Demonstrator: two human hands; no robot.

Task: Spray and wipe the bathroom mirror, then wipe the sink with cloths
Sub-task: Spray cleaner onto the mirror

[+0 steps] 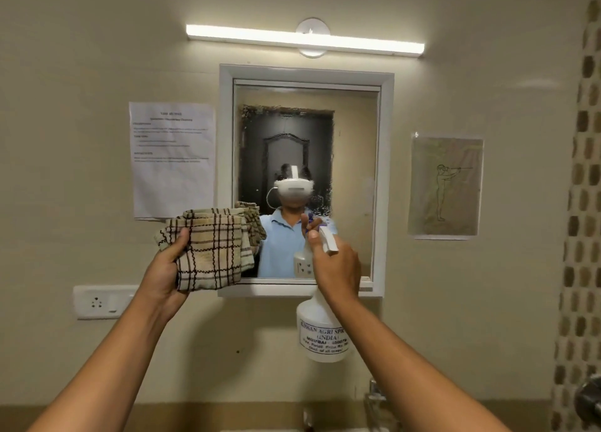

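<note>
Checked cloth (211, 252) gripped left, spray bottle (320, 330) right (hands before mirror (305, 145)).

Head-worn, facing straight at the wall-hung mirror (305, 181) from close range, just past both raised hands; own headset (293, 189) reflected above the gripped spray bottle (320, 327).

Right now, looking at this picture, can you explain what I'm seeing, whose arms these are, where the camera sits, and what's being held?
The one picture comes from a camera worn on a person's head, facing a bathroom wall. The arms are that person's own. The left hand grips a folded checked cloth. The right hand holds a white spray bottle, nozzle towards the white-framed mirror, whose glass looks speckled with droplets. The mirror reflects the wearer and headset. A printed notice, a drawing and a wall socket surround it; a tube light glows above.
</note>
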